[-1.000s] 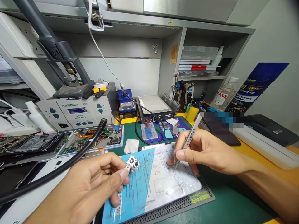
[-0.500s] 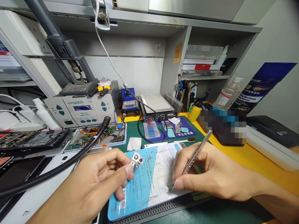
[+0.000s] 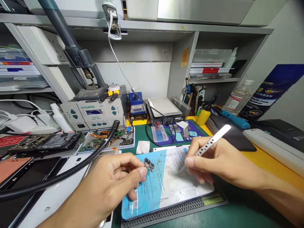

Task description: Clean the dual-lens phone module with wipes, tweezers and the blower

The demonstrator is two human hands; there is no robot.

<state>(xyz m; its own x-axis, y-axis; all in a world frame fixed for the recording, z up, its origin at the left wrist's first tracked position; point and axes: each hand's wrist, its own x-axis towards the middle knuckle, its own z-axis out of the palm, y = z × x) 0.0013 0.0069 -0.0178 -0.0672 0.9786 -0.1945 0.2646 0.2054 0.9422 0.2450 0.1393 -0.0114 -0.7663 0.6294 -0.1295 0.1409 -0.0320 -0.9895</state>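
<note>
Between thumb and fingers, my left hand (image 3: pixel 118 183) pinches a small phone camera module (image 3: pixel 149 164) with dark lenses. It hovers over the blue part of a blue and white printed board (image 3: pixel 156 190). My right hand (image 3: pixel 211 161) is closed around metal tweezers (image 3: pixel 213 139) with a perforated handle. The tweezer tips point down to the left above the white half of the board, apart from the camera module; they are blurred. Under the board lies a grey honeycomb-textured mat (image 3: pixel 175 210).
A thick black hose (image 3: pixel 90 161) crosses the left side over phones (image 3: pixel 23 177). Behind stand a hot-air station (image 3: pixel 95 110), a tray of circuit parts (image 3: pixel 109 139) and a heating plate (image 3: pixel 165 107). A yellow bottle (image 3: pixel 203 115) and a dark phone (image 3: pixel 235 136) are at right.
The camera module has turned, and its lens face looks darker. My right hand has raised the tweezers off the board's white area and tilted them flatter. The whole view has shifted.
</note>
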